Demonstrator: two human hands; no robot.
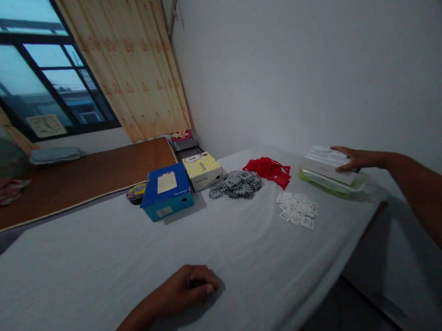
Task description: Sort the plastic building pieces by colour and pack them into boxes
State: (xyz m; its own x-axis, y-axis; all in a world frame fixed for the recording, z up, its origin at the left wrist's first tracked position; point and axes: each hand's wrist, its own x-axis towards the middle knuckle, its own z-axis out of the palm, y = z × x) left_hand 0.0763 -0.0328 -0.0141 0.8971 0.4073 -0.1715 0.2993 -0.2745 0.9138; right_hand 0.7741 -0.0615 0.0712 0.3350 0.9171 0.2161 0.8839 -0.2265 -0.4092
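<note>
My left hand (191, 288) rests on the white tablecloth near the front of the table, its fingers curled in and nothing visible in them. At the far right end, my right hand (347, 160) grips the edge of a white stack (326, 158) of flat, paper-like pieces; its exact kind is not clear. The stack lies on a clear plastic packet with green edges (326, 184). Just in front of that packet is a loose pile of white openwork pieces (298, 209). A red heap of similar cut-out pieces (268, 170) and a grey heap (238, 184) lie to the left.
A blue box (167, 192) and a yellow-and-white box (202, 171) stand at the back left, beside a round colourful tin (136, 192). A plain wall (293, 74) borders the table's far side. The cloth's right edge drops off near my right arm.
</note>
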